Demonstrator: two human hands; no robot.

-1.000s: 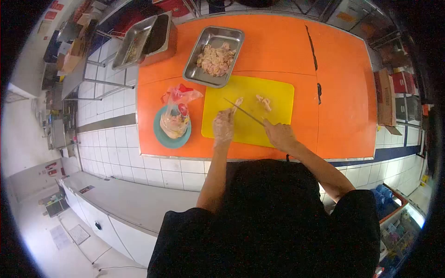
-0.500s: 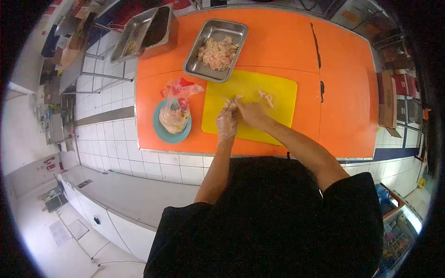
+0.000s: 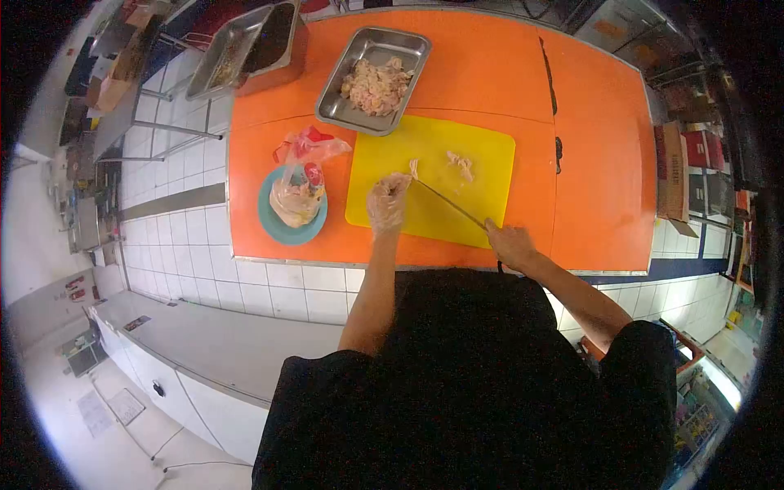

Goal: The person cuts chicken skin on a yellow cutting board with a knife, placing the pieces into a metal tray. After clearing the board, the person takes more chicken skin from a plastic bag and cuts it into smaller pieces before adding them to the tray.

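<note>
My left hand (image 3: 387,202), in a clear plastic glove, rests on the yellow cutting board (image 3: 482,188) and pinches a strip of raw chicken (image 3: 413,169) at its fingertips. My right hand (image 3: 510,243) grips the handle of a long thin knife (image 3: 449,205) near the table's front edge. The blade runs up and left across the board, its tip beside the held chicken. A second small piece of chicken (image 3: 461,164) lies on the board farther back.
A steel tray of cut chicken (image 3: 373,82) stands behind the board on the orange table (image 3: 604,147). A plastic bag of chicken (image 3: 297,188) sits on a blue plate (image 3: 278,228) at the left. Another steel pan (image 3: 245,51) lies at the back left.
My right hand has drawn back from beside my left hand toward the table's front edge, pulling the knife through. My left hand stays on the chicken strip.
</note>
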